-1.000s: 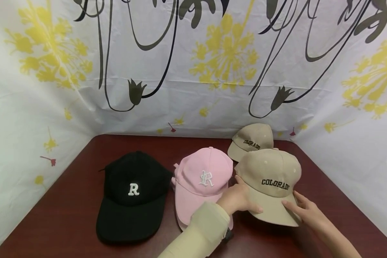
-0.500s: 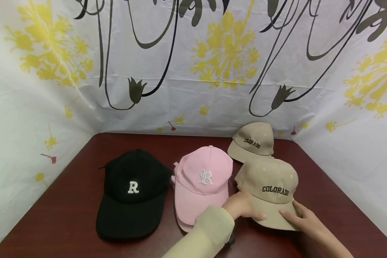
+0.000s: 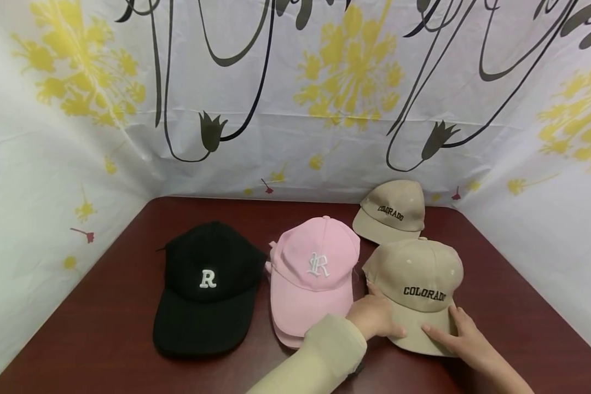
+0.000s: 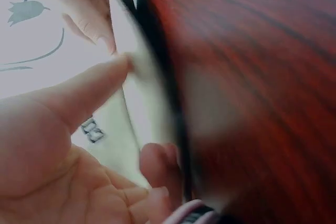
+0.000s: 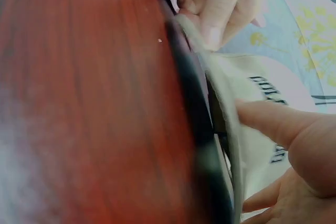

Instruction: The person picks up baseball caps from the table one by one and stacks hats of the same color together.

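A beige cap (image 3: pixel 421 265) with dark "COLORADO" lettering sits at the front right, its brim toward me. My left hand (image 3: pixel 374 317) grips the left side of its brim, thumb on top and fingers around the edge. On the brim's right side, my right hand (image 3: pixel 465 336) holds it with the thumb on top. Both wrist views show the brim (image 4: pixel 144 93) just over the table surface; whether it touches is unclear. A pink cap (image 3: pixel 315 241) with a white letter stands close by my left forearm. The underside of the beige cap is mostly hidden.
A black cap (image 3: pixel 209 251) with a white "R" lies at the left. Behind the held cap is another beige "COLORADO" cap (image 3: pixel 391 210). A patterned white cloth (image 3: pixel 256 137) encloses the back and sides of the dark red table (image 3: pixel 93 328).
Both hands have brought the beige cap down and slightly toward me, away from the beige cap behind it. Their grip on the brim continues. The head view has tilted slightly.
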Demonstrator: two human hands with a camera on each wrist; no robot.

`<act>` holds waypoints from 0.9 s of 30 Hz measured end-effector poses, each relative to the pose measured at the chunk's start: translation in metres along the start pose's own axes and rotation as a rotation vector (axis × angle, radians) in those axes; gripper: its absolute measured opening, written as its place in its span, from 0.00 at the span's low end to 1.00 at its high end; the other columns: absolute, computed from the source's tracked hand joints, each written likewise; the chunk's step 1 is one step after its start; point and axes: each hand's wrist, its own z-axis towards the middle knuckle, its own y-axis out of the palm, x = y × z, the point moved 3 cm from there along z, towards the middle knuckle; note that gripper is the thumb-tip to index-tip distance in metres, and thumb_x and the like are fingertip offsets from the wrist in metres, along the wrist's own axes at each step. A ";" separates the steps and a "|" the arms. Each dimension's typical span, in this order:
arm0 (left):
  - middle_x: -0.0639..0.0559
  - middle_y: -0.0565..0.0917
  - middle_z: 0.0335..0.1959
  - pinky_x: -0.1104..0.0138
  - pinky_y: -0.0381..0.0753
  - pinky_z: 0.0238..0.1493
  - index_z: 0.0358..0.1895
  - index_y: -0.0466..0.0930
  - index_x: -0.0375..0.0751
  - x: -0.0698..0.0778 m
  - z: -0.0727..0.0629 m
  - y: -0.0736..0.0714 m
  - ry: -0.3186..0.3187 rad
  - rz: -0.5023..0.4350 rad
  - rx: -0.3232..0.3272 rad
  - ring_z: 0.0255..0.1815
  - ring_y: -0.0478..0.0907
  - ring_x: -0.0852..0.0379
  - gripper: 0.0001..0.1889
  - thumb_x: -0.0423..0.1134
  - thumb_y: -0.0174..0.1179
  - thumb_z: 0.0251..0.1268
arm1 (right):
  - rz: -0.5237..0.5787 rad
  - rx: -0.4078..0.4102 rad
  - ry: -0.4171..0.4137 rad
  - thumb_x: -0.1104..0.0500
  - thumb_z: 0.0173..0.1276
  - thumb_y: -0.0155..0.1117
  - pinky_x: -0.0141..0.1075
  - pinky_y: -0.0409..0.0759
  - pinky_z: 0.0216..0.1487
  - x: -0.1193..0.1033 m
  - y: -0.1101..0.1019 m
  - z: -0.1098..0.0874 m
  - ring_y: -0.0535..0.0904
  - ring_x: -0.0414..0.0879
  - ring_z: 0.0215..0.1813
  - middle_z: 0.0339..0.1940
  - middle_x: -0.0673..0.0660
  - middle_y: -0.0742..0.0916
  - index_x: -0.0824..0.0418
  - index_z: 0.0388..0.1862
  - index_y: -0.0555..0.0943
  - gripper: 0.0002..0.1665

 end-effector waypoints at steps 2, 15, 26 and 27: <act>0.50 0.81 0.43 0.69 0.75 0.29 0.65 0.58 0.28 0.002 0.000 -0.001 0.019 0.033 0.025 0.32 0.77 0.62 0.52 0.59 0.68 0.41 | -0.003 0.010 -0.008 0.56 0.58 0.64 0.63 0.57 0.50 0.001 0.000 0.000 0.56 0.75 0.58 0.55 0.84 0.63 0.81 0.65 0.50 0.48; 0.57 0.74 0.56 0.66 0.75 0.30 0.66 0.61 0.38 0.005 0.001 0.000 -0.082 0.097 -0.032 0.31 0.77 0.59 0.46 0.62 0.65 0.46 | 0.040 -0.021 0.037 0.54 0.60 0.63 0.68 0.44 0.56 0.003 0.000 0.003 0.41 0.81 0.61 0.59 0.89 0.51 0.84 0.65 0.41 0.54; 0.55 0.78 0.50 0.67 0.76 0.29 0.66 0.60 0.38 0.008 -0.008 0.005 -0.107 0.076 -0.027 0.31 0.78 0.61 0.46 0.62 0.64 0.47 | 0.042 -0.068 0.117 0.52 0.62 0.61 0.56 0.61 0.54 0.001 -0.004 -0.002 0.55 0.71 0.61 0.60 0.82 0.59 0.83 0.65 0.46 0.50; 0.55 0.78 0.51 0.67 0.76 0.29 0.66 0.61 0.38 0.009 -0.010 0.005 -0.102 0.082 -0.016 0.33 0.78 0.62 0.46 0.62 0.64 0.46 | 0.038 -0.074 0.130 0.51 0.63 0.61 0.51 0.64 0.53 0.001 -0.005 -0.003 0.58 0.67 0.60 0.59 0.79 0.62 0.81 0.65 0.48 0.48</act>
